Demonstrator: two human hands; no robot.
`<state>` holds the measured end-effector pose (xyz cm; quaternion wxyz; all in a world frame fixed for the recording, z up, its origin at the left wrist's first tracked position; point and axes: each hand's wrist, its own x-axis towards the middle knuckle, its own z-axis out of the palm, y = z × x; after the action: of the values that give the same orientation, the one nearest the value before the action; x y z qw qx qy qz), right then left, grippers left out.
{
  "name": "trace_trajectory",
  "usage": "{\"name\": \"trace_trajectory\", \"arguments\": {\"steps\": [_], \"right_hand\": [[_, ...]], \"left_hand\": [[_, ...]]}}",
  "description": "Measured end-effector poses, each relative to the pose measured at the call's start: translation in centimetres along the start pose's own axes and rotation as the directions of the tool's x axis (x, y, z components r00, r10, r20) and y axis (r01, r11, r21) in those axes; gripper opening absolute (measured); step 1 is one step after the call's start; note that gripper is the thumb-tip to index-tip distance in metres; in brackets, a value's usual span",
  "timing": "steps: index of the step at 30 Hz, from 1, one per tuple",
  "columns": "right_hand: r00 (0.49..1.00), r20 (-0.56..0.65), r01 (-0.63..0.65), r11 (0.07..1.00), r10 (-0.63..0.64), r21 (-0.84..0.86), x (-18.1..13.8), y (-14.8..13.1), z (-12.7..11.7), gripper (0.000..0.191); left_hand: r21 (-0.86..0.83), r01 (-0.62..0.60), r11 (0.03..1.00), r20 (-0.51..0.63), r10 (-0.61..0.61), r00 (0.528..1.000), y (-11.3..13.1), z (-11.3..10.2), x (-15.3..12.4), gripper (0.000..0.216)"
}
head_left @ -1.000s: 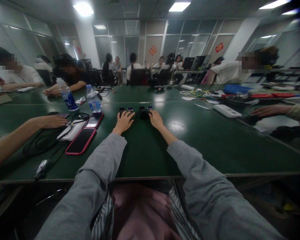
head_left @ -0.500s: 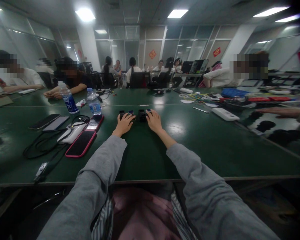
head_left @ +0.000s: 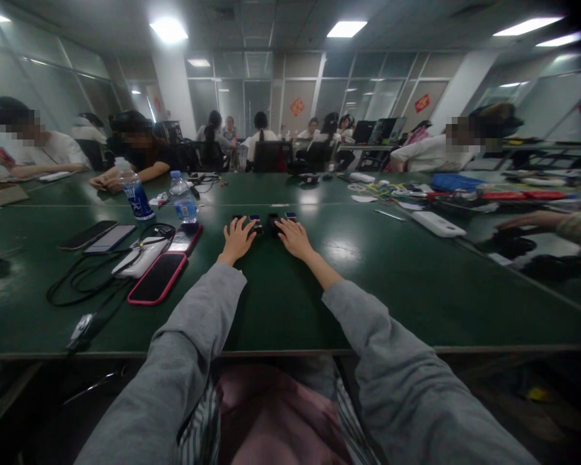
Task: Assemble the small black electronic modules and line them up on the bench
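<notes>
On the green table, my left hand (head_left: 237, 243) has its fingers spread over the left pair of small black box-shaped devices. One of that pair, with a bluish top face (head_left: 254, 219), shows beside the fingertips; the other is mostly covered. My right hand (head_left: 295, 239) lies palm down with fingers extended at the right pair. Its fingertips are at a black box (head_left: 272, 221), while a small device with a blue top face (head_left: 291, 216) sits just beyond its knuckles. Whether the fingertips press on the devices or only hover, I cannot tell.
To the left are a pink-edged phone (head_left: 157, 279), a white power bank (head_left: 140, 257) with black cables, and two bottles, one of them a clear water bottle (head_left: 183, 199). A white power strip (head_left: 437, 223) and another person's hand (head_left: 530, 221) are at the right.
Both hands have shifted slightly left. My right fingertips moved off the blue-topped device toward the black box beside it. At the far right, the other person's hand now reaches down to a black object.
</notes>
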<state>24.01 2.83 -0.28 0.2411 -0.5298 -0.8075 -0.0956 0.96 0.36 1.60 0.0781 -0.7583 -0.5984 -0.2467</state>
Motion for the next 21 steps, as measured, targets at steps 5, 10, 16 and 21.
{"name": "trace_trajectory", "arguments": {"steps": [5, 10, 16, 21], "right_hand": [[1.000, 0.006, -0.005, 1.000, 0.005, 0.003, -0.02, 0.12, -0.02, 0.049], [1.000, 0.010, -0.001, 1.000, 0.000, 0.016, -0.06, 0.52, 0.11, 0.050], [1.000, 0.000, 0.001, 1.000, -0.001, 0.022, -0.13, 0.61, 0.04, 0.050], [1.000, 0.006, -0.002, 1.000, 0.002, 0.025, -0.20, 0.40, -0.28, 0.051]], "left_hand": [[-0.019, -0.025, 0.999, 0.032, 0.026, 0.999, 0.01, 0.16, 0.05, 0.045], [-0.020, -0.051, 0.999, 0.010, 0.051, 0.999, -0.16, 0.54, 0.22, 0.044], [-0.007, -0.059, 0.998, 0.015, 0.059, 0.998, -0.18, 0.72, 0.29, 0.045], [-0.002, -0.056, 0.998, 0.018, 0.056, 0.998, -0.08, 0.55, 0.23, 0.045]]}}
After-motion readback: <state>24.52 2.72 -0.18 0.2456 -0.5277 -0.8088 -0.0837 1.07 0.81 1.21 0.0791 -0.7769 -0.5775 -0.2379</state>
